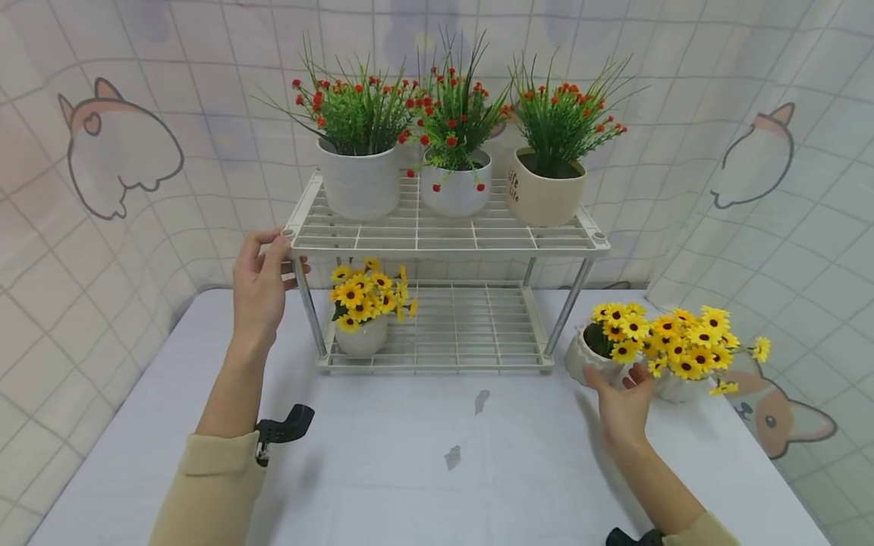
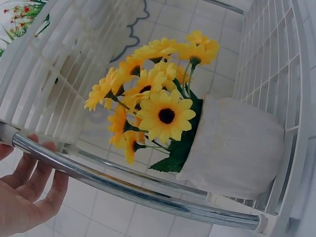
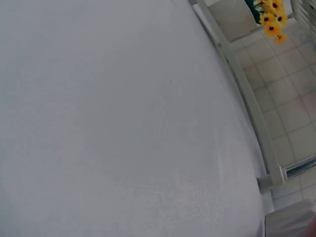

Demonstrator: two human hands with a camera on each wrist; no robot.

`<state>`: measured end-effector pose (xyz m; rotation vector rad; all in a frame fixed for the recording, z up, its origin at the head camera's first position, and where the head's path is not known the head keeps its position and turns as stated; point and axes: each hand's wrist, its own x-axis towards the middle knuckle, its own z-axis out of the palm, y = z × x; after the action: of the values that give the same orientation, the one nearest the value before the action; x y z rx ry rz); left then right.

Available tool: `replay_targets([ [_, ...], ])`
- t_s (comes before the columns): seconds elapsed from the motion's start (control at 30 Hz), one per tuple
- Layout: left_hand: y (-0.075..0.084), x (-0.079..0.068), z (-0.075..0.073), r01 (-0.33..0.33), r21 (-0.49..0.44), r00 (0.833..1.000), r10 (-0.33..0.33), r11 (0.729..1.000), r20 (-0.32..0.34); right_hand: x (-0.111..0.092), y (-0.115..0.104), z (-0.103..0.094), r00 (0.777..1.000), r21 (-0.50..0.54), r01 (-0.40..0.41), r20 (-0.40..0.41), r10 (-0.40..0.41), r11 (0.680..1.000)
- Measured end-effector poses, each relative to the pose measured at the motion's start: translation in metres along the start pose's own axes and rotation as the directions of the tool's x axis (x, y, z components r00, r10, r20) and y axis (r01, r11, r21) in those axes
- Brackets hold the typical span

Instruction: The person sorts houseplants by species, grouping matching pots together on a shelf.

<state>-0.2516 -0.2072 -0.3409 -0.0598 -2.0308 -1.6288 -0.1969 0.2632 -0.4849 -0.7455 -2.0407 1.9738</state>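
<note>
My left hand (image 1: 259, 292) grips the upper left corner of the white two-tier wire rack with metal posts (image 1: 451, 251); its long axis runs left to right. On the white-covered desk (image 1: 396, 470), right of the rack, my right hand (image 1: 624, 409) touches a rounded white pot of yellow flowers (image 1: 579, 362), mouth upward; whether I grasp it I cannot tell. Blooms mostly hide a second white flowerpot (image 1: 679, 390). The right wrist view cuts off a pale shape (image 3: 291, 220) at lower right.

White flowerpot (image 1: 579, 362) partly covered by the right hand (image 1: 624, 409), rightmost flowerpot (image 1: 676, 390) mostly hidden under yellow blooms (image 1: 696, 345), left hand (image 2: 28, 200) cropped in the left wrist view, right sleeve (image 1: 703, 533) cut off below
</note>
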Motion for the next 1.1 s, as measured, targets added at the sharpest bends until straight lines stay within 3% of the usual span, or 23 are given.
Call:
replay_targets([
  [0.33,0.0,0.002,0.001,-0.012,-0.03,1.0,0.012,0.999,-0.005,0.022,0.006,0.015,0.993,0.023,0.112,-0.038,-0.111,0.993],
  [0.83,-0.001,0.002,0.0,-0.022,-0.008,1.0,0.022,1.0,-0.018,0.029,0.004,0.019,0.991,0.036,0.106,-0.085,-0.102,0.994],
  [1.1,-0.002,0.001,0.0,-0.023,-0.011,1.0,0.023,1.0,-0.011,0.021,0.003,0.016,0.994,0.026,0.1,-0.046,-0.099,0.995],
])
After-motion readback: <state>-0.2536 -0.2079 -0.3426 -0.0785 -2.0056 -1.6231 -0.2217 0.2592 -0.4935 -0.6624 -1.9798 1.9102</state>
